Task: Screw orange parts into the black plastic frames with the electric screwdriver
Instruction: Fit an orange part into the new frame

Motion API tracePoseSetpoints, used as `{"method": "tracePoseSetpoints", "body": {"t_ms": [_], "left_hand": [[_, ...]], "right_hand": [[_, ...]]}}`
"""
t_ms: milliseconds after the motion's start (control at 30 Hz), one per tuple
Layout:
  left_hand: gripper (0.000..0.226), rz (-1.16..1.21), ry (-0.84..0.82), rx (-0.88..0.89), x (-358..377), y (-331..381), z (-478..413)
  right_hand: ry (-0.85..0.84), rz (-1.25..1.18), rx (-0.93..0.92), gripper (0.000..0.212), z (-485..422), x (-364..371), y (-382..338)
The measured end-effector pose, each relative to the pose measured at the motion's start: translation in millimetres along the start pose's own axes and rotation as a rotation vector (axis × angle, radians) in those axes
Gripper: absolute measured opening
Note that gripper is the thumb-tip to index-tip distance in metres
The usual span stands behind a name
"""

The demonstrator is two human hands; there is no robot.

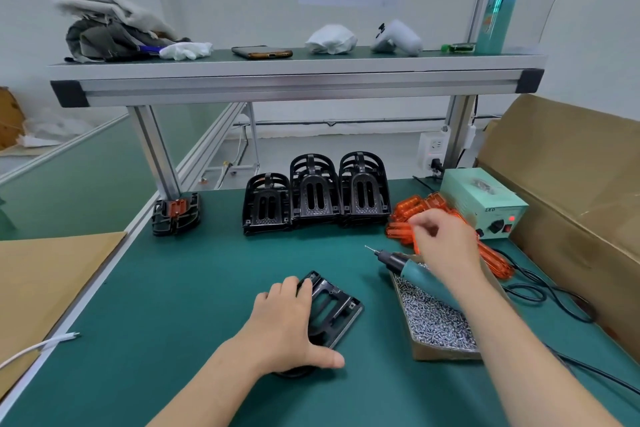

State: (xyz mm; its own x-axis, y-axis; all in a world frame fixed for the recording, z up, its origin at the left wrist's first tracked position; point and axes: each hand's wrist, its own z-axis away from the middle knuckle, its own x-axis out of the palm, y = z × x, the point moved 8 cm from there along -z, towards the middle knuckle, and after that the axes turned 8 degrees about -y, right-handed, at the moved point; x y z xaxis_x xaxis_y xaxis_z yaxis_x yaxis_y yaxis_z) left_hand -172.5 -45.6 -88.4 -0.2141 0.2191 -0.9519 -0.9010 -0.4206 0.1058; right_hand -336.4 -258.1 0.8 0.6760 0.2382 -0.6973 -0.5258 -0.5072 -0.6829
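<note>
Black frame (pixel 334 308) under left hand (pixel 284 322), right hand (pixel 440 239) over orange parts (pixel 412 208)

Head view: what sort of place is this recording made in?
Most likely a factory assembly station: an aluminium-framed bench with a green mat, stacks of black plastic frames, a pile of orange parts, and an electric screwdriver lying across a box of screws.
</note>
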Motion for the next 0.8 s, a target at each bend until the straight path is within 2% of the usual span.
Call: {"method": "tracePoseSetpoints", "body": {"t_ms": [67, 167, 367, 567, 700, 800], "left_hand": [[0.136, 0.026, -0.004, 0.046, 2.7, 6.7, 0.7], [0.132, 0.06, -0.043, 0.143, 2.2, 14.1, 4.5], [0.131, 0.089, -0.169, 0.3, 0.3, 23.6, 15.2], [0.133, 0.095, -0.215, 0.35, -1.1, 28.2, 20.0], [0.137, 0.121, -0.23, 0.347, 0.8, 27.9, 16.3], [0.136, 0.168, -0.234, 0.358, 3.4, 27.5, 13.3]], "right_hand": [[-0.009, 0.168, 0.136, 0.02, -25.9, -3.8, 27.9], [-0.123, 0.409, 0.29, 0.049, -48.7, 8.6, 57.6], [-0.117, 0.548, 0.281, 0.076, -65.1, 26.9, 61.0], [-0.118, 0.367, 0.287, 0.055, -63.4, 39.9, 65.7], [-0.002, 0.232, 0.112, 0.043, -59.9, 28.2, 42.2], [0.006, 0.197, -0.046, 0.041, -53.0, 24.3, 15.7]]}}
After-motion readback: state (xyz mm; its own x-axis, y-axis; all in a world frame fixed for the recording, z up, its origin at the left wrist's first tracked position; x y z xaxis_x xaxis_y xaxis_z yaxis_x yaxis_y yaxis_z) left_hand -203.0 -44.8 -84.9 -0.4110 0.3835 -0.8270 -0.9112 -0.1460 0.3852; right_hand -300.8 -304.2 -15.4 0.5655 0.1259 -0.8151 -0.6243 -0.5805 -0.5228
